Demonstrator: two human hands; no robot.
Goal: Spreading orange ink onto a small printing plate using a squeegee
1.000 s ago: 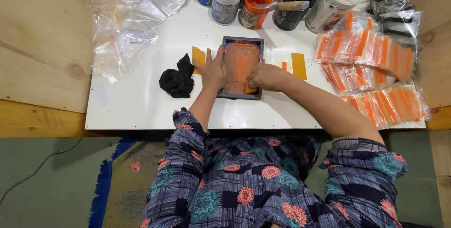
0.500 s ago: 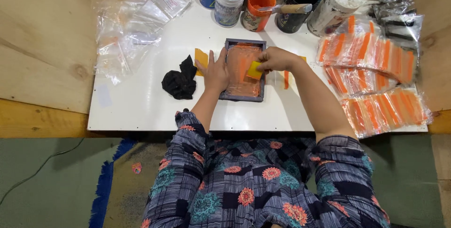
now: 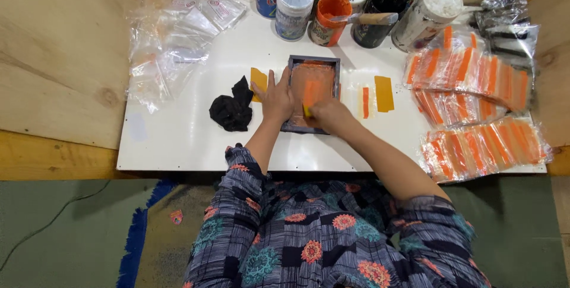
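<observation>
Against the earlier pictures, we note that the right hand (image 3: 329,113) has travelled from the far part of the small framed screen (image 3: 313,91) down to its near edge, drawing the yellow squeegee (image 3: 308,105) with it. The left hand (image 3: 278,97) remains flat on the frame's left side, and the frame has not shifted on the white table (image 3: 190,139).

Working left to right, we count one loose heap of clear plastic bags (image 3: 172,38), well beyond the left fingertips; the number of bags in it cannot be told. One crumpled black cloth (image 3: 233,108) lies just left of the left hand. One yellow card (image 3: 258,80) lies partly under the left fingers (image 3: 270,80), which are spread open and pressed down on the frame, holding nothing. The screen, coated orange, sits between the two hands. The right fingers are curled closed on the squeegee, of which only a yellow sliver shows at the left of the knuckles.

Just right of the right hand we count one white strip bearing an orange stripe (image 3: 365,101), then one more yellow card (image 3: 384,93). Beyond the fingertips of both hands stand seven paint jars (image 3: 295,0) in a cluster; one orange jar (image 3: 329,18) is open, and one brush (image 3: 371,19) rests across the jars. Farthest right we count three spread stacks of bagged orange-striped pieces (image 3: 469,74), plus one pile of silvery bags (image 3: 504,18).
</observation>
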